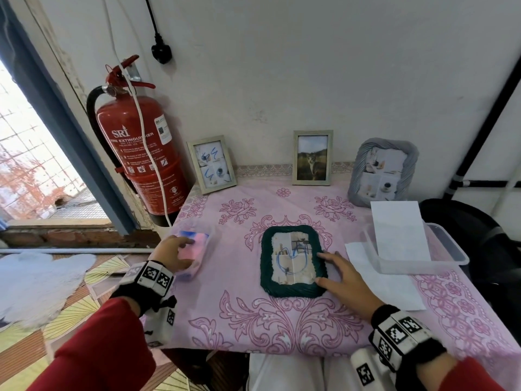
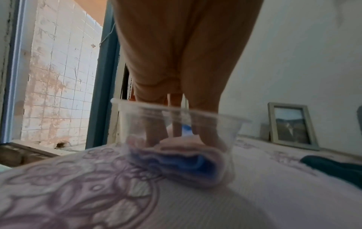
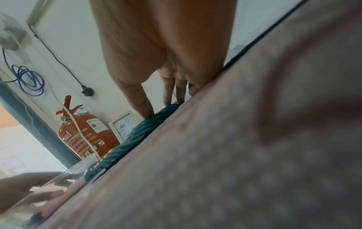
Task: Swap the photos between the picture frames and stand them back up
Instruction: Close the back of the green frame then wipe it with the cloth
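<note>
Dark green rope-textured picture frame (image 1: 294, 261) flat, face up, table centre; right hand (image 1: 342, 275) fingers spread straight on its right rim, gripping nothing. Left hand (image 1: 172, 253) fingers reach into clear plastic tub (image 2: 176, 139), touching pink-blue cloth (image 2: 182, 158); grip unclear. Risk: frame skids on slick floral tablecloth (image 1: 253, 314) under one-sided push

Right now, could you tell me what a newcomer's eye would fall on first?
Likely the red fire extinguisher at the wall, left of the table. Next, the dark green frame lying flat mid-table, the right hand touching its edge. The left hand reaches into a clear tub of pink-and-blue cloth.
</note>
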### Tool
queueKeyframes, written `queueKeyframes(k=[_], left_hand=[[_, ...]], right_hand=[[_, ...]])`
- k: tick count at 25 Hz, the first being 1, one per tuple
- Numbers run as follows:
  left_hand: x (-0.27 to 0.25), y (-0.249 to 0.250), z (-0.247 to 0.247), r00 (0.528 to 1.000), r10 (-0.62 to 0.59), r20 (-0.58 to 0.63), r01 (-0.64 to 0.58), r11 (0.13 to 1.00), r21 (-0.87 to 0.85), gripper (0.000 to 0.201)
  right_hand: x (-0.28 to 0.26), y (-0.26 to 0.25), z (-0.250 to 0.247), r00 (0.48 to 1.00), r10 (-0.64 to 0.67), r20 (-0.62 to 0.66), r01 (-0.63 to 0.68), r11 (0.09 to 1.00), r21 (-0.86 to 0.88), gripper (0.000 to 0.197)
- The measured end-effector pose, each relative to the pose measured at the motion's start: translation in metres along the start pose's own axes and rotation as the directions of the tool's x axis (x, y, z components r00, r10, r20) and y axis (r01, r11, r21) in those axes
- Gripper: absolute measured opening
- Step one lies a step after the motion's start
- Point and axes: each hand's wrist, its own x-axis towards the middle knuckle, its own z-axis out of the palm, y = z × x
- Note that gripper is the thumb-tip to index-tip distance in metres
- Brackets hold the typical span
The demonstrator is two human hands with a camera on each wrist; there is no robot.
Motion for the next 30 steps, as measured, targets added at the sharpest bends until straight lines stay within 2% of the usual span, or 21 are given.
queueKeyframes(k=[3,7,10,12,14,16,17,20,22,26,30], left_hand=[[0.002,-0.003,0.002,0.999,0.011,-0.034,-0.01,1.0,0.027,0.053],[0.004,0.0,0.003,0.99,-0.048,-0.133,0.048,0.999,-0.001,0.037],[0.003,0.007,0.001,0.959,-0.122,-0.255,0.092,0.987,-0.129,0.034],[0.002,0.014,-0.004,0.911,-0.117,-0.396,0.037,0.978,-0.204,0.035],[0.001,0.026,-0.015,0.824,-0.049,-0.565,-0.077,0.977,-0.197,0.034],[0.002,0.043,-0.026,0.761,0.027,-0.648,-0.186,0.966,-0.177,0.034],[0.002,0.053,-0.03,0.752,0.065,-0.656,-0.239,0.954,-0.179,0.036],[0.003,0.089,-0.028,0.772,0.183,-0.609,-0.381,0.9,-0.212,0.035],[0.001,0.115,-0.012,0.813,0.229,-0.535,-0.422,0.864,-0.273,0.032],[-0.003,0.157,0.031,0.907,0.27,-0.323,-0.37,0.878,-0.305,0.033],[-0.01,0.184,0.059,0.946,0.287,-0.151,-0.319,0.904,-0.283,0.039]], right_hand=[[0.001,0.001,0.0,1.0,-0.001,0.002,0.001,1.0,0.001,0.054],[0.001,0.002,0.001,1.0,0.0,0.0,0.0,1.0,-0.02,0.054],[0.001,0.003,0.001,1.0,-0.005,-0.005,0.005,1.0,-0.025,0.055],[0.002,0.003,0.001,1.0,-0.023,-0.006,0.023,0.999,-0.036,0.054],[0.002,0.002,0.002,0.999,-0.047,-0.007,0.046,0.998,-0.04,0.054],[0.002,0.001,0.002,0.998,-0.057,-0.014,0.057,0.997,-0.046,0.053],[0.002,0.001,0.002,0.998,-0.057,-0.018,0.056,0.997,-0.048,0.053],[0.001,0.003,0.002,0.998,-0.053,-0.025,0.052,0.997,-0.055,0.053],[0.0,0.002,0.002,0.998,-0.054,-0.022,0.053,0.997,-0.053,0.053],[0.0,0.003,0.001,0.999,-0.035,-0.019,0.034,0.997,-0.063,0.054],[0.001,0.002,0.001,0.999,-0.04,-0.026,0.038,0.997,-0.07,0.054]])
